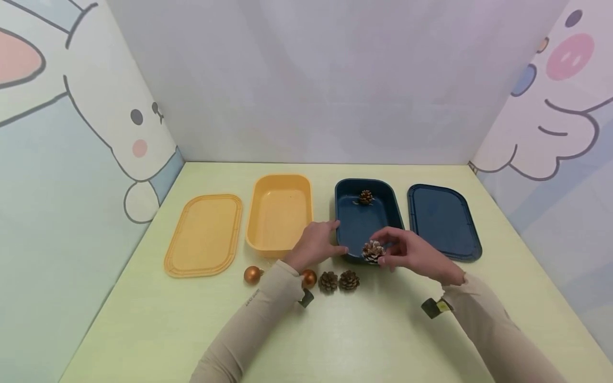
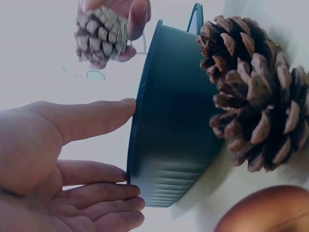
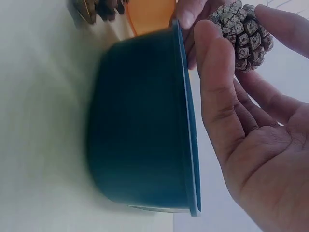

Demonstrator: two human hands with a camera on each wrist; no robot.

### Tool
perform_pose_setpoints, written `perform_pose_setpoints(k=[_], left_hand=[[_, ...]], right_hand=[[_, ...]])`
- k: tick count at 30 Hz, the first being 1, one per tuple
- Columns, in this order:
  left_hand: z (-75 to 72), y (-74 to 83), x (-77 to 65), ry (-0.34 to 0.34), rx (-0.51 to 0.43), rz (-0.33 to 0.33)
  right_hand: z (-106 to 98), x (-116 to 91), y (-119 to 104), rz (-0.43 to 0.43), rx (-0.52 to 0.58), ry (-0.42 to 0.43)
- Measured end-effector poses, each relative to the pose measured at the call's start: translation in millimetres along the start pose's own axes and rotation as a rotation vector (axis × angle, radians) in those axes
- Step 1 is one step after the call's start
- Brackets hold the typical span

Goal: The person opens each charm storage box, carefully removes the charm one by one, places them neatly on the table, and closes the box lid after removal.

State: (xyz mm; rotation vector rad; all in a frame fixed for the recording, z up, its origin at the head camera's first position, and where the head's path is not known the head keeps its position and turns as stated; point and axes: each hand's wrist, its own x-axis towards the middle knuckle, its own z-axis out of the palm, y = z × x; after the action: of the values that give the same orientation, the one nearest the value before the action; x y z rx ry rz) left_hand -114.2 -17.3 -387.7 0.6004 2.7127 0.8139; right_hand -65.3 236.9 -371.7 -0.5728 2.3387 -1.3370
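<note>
Head view: we see the held pinecone (image 1: 373, 252) above the near rim of the blue box (image 1: 356, 221), apart from it.
Right hand (image 1: 412, 254): thumb and fingertips pinch that pinecone.
Left hand (image 1: 313, 244): fingers spread and fairly straight, thumb and fingertips touching the box's rim — gripping nothing.
Pinecone: let go this near the edge, we think it could hit the rim and fall outside; its rough scales may also snag a finger.
Box: too hard a push on one side could slide or tip it, we judge.
Left sleeve (image 1: 268, 308): crosses between an orange ball (image 1: 252, 275) and a half-hidden ball (image 1: 309, 278) — a low sweep could start either rolling.
Around: a loose pinecone (image 1: 328, 282) and its twin (image 1: 349, 280) sit just before the blue box, in the way; another lies inside. The yellow box (image 1: 282, 213) stands left.
</note>
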Motion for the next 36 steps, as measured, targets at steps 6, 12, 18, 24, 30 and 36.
perform_pose_setpoints(k=[6, 12, 18, 24, 30, 36], left_hand=[[0.3, -0.1, 0.5, 0.006, 0.005, -0.002], [0.1, -0.2, -0.6, 0.006, -0.003, -0.006], [0.6, -0.5, -0.7, 0.011, 0.006, 0.001], [2.2, 0.0, -2.0, 0.006, 0.013, 0.002], [1.3, 0.3, -3.2, 0.007, -0.003, -0.016], [1.0, 0.4, -2.2, 0.007, 0.003, -0.015]], right_hand=[[11, -11, 7, -0.028, -0.010, -0.021], [22, -15, 15, -0.042, -0.108, -0.017], [36, -16, 18, -0.054, -0.264, 0.045], [54, -20, 19, -0.005, -0.386, 0.148], [61, -22, 20, 0.032, -0.384, 0.192], [62, -22, 23, 0.051, -0.374, 0.199]])
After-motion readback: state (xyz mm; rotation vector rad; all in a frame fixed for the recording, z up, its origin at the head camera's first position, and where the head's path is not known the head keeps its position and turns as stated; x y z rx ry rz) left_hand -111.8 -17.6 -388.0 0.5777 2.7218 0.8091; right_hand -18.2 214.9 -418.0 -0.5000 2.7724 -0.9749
